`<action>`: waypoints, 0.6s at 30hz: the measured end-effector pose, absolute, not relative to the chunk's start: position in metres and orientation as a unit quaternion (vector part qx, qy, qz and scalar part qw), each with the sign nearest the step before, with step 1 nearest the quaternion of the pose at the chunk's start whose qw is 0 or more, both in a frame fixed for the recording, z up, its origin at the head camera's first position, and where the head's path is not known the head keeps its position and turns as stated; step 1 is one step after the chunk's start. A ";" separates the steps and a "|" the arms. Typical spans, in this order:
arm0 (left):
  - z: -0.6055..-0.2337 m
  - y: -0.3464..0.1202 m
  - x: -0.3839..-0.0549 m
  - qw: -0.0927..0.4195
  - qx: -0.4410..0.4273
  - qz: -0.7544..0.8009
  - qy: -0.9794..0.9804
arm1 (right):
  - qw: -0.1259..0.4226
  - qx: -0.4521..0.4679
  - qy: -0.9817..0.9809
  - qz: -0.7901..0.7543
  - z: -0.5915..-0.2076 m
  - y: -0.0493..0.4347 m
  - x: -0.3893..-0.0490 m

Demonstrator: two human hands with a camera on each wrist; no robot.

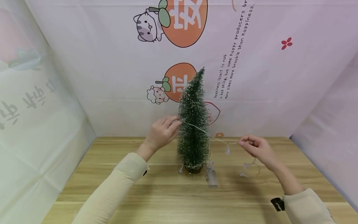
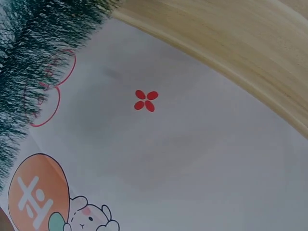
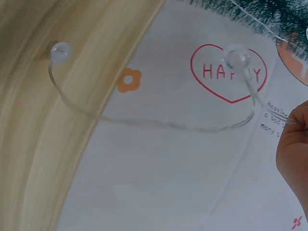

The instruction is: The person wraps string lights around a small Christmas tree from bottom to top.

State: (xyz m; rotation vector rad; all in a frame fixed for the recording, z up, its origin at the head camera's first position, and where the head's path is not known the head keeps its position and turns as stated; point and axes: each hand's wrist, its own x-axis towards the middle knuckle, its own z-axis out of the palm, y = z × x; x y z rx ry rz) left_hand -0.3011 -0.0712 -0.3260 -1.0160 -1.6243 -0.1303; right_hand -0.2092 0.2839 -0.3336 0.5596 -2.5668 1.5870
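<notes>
A small green tinsel Christmas tree (image 1: pixel 193 130) with white-flecked tips stands on the wooden table, its top bent to the right. Across its front runs a thin clear string of lights (image 1: pixel 198 127). My left hand (image 1: pixel 163 132) pinches the string at the tree's left side. Out to the right, my right hand (image 1: pixel 258 151) pinches the same string between thumb and fingers. One clear bulb (image 1: pixel 227 151) hangs between tree and right hand; in the right wrist view another stretch of string dangles with clear bulbs (image 3: pixel 61 53). Only a sliver of the left hand shows in the left wrist view.
A clear battery box (image 1: pixel 212 176) lies on the table (image 1: pixel 167 199) just right of the tree's base. Close to the base on the left is another bulb (image 1: pixel 180 170). White printed cloth (image 1: pixel 126 77) with cartoon figures rises behind and at both sides.
</notes>
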 end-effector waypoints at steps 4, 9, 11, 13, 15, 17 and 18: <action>-0.321 -0.068 -0.296 0.590 -0.426 -0.061 -0.684 | 0.061 0.157 -0.847 0.504 -0.328 0.280 -0.206; -0.314 -0.049 -0.280 0.606 -0.452 -0.043 -0.653 | 0.088 0.150 -0.850 0.496 -0.319 0.272 -0.203; -0.311 -0.036 -0.271 0.604 -0.467 -0.035 -0.645 | 0.098 0.155 -0.850 0.494 -0.315 0.267 -0.202; -0.308 -0.021 -0.260 0.591 -0.473 -0.036 -0.652 | 0.105 0.161 -0.848 0.493 -0.311 0.262 -0.200; -0.305 -0.006 -0.249 0.564 -0.468 -0.039 -0.679 | 0.111 0.168 -0.846 0.493 -0.308 0.257 -0.198; -0.302 0.008 -0.239 0.521 -0.455 -0.047 -0.721 | 0.117 0.177 -0.843 0.495 -0.306 0.252 -0.197; -0.301 0.013 -0.235 0.499 -0.448 -0.053 -0.740 | 0.120 0.183 -0.840 0.497 -0.305 0.250 -0.197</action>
